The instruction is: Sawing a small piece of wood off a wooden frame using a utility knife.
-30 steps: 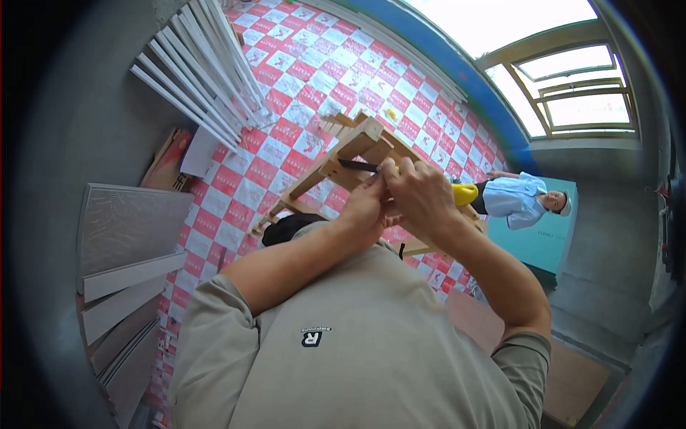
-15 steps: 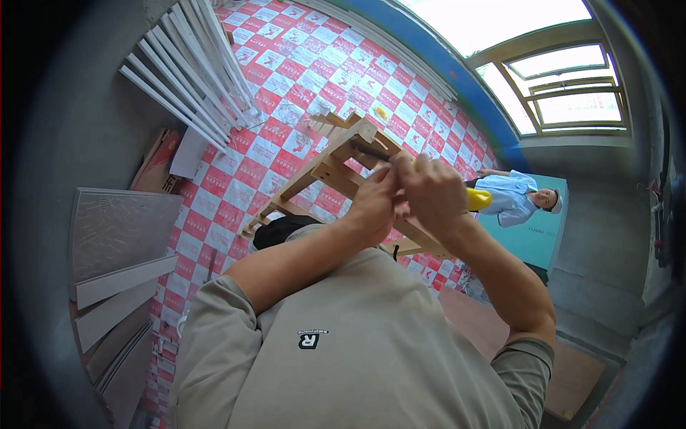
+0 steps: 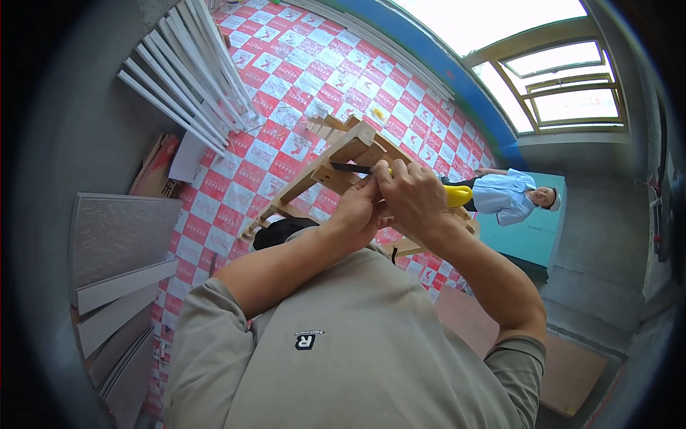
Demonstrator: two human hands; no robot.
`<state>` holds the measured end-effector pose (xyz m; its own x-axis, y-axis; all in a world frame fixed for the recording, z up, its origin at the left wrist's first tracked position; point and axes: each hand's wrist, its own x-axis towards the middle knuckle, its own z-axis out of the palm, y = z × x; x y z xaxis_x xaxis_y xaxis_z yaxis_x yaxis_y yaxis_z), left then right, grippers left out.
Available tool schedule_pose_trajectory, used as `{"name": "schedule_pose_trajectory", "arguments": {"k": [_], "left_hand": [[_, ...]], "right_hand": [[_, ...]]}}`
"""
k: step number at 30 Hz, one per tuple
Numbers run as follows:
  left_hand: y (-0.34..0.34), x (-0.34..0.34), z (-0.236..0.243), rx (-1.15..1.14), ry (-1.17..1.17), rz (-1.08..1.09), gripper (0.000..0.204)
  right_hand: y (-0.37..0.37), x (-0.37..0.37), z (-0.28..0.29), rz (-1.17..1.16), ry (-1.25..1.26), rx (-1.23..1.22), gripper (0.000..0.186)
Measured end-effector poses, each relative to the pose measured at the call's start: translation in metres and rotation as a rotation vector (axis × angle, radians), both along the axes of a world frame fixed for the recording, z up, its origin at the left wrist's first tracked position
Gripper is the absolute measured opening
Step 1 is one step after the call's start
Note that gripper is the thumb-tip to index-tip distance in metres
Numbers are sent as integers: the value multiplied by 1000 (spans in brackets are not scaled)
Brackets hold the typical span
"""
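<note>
Two hands are up close together in front of the person. The right hand (image 3: 414,196) is wrapped tight around a thin dark blade (image 3: 351,168) that pokes out to the left. The left hand (image 3: 361,211) is curled just beside it, touching it, but what it grips is hidden. Under them stands a wooden ladder (image 3: 336,161) on the red and white checkered floor (image 3: 286,79). White strips (image 3: 189,79) lean on the grey wall.

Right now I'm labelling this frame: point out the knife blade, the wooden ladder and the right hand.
knife blade (image 3: 350,168), head view, middle of the dark blade.
wooden ladder (image 3: 300,187), head view, left side rail.
right hand (image 3: 414,196), head view, back of the hand.
</note>
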<state>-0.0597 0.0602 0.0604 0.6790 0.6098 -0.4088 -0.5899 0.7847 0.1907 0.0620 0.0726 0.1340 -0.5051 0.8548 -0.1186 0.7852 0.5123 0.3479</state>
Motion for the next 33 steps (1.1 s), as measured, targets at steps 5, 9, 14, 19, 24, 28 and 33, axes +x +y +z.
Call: {"name": "schedule_pose_trajectory", "arguments": {"k": [5, 9, 14, 19, 24, 28, 33], "left_hand": [[18, 8, 22, 111, -43, 88, 26], [40, 34, 74, 369, -141, 143, 35], [2, 37, 40, 162, -5, -75, 30], [-20, 20, 0, 3, 80, -112, 27], [-10, 12, -2, 6, 136, -44, 27], [-8, 11, -8, 49, 122, -31, 28], [-9, 13, -7, 89, 101, -6, 30]], "right_hand": [[2, 8, 26, -77, -45, 74, 36], [15, 18, 91, -157, 153, 370, 35], [-22, 46, 38, -215, 195, 77, 24], [-29, 32, -13, -95, 237, 64, 22], [-17, 24, -28, -90, 230, 21, 27], [-16, 25, -32, -68, 250, 61, 33], [-16, 25, -22, -54, 253, 80, 26]]}}
